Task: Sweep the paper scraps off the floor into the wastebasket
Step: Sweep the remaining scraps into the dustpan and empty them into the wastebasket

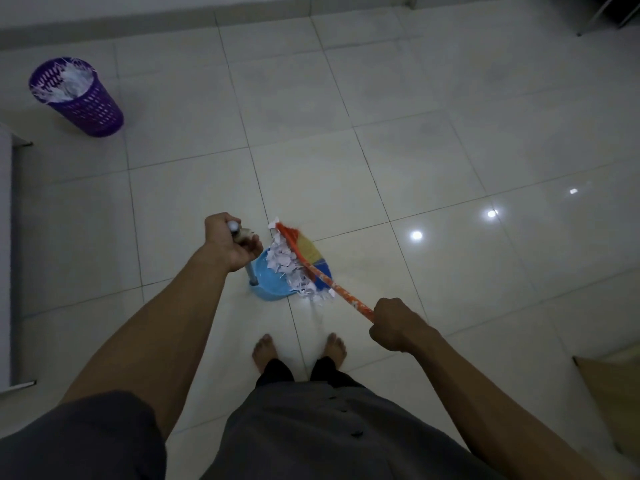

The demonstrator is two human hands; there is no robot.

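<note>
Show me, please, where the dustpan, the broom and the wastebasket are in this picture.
dustpan [272,284]: head view, on the bare blue tray.
broom [309,250]: head view, on the yellow part of the bristles.
wastebasket [91,110]: head view, on the purple side wall.

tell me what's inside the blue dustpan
A heap of white paper scraps lies at the mouth of the dustpan, against the broom bristles. Bare blue plastic shows behind the heap. Anything beneath the heap, and the pan's front lip, is covered.
</note>
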